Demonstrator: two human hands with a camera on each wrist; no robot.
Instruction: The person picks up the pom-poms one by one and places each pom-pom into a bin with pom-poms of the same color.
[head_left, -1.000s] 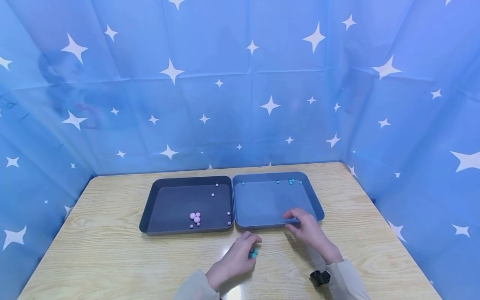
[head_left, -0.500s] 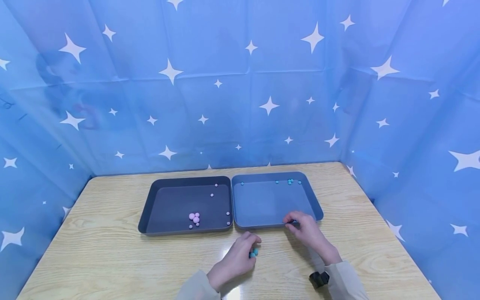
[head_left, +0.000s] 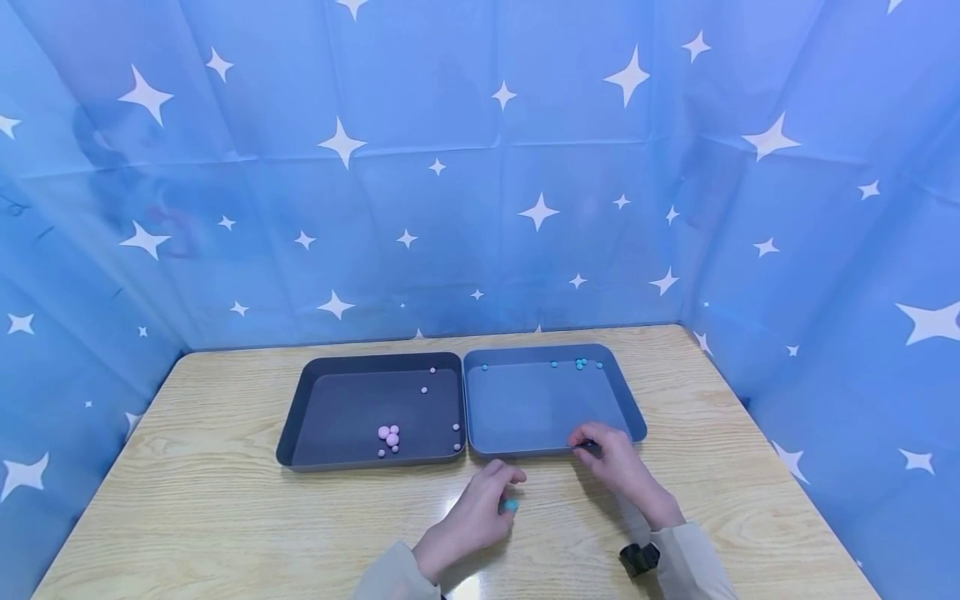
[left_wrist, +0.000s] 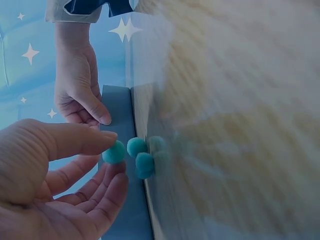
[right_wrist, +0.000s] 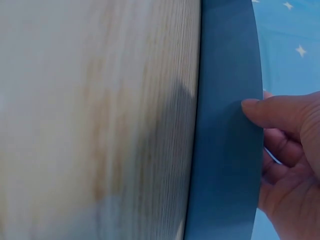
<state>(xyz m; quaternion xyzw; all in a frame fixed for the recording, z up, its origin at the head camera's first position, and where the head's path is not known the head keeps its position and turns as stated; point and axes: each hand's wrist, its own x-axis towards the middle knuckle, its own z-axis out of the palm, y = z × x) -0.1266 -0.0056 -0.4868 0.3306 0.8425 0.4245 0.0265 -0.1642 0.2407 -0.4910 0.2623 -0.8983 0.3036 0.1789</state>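
1. The left grip (head_left: 475, 512) grasps a teal pom-pom (left_wrist: 114, 153) between thumb and fingers, so this ball sits at its very tips. Being round, it offers no long axis.

2. At least two loose teal pom-poms (left_wrist: 136, 146) lie on the worktop (head_left: 225, 508), lower than the left grip's tips and just beyond them. The left grip is the nearer one; the right is well apart. The head view hides these balls, so their exact number cannot be told.

3. The blue tray (head_left: 525, 408) lies ahead of the left grip and extends to its right, its long axis running across, left to right. Its near wall stands just beyond the left fingertips, with a strip of worktop between.

4. The right grip (head_left: 618, 467) is clamped on that near wall: thumb against the outer face, other fingers over the rim on the inner side.

5. The dark tray (head_left: 337, 417) lies ahead and to the left of the left grip, side by side with the blue one. Lilac balls (head_left: 392, 439) lie in it.

6. Worktop runs between the two grips. The raised tray walls are the nearest edges ahead; small teal balls (head_left: 580, 365) lie beyond the right grip, near the blue tray's far wall.
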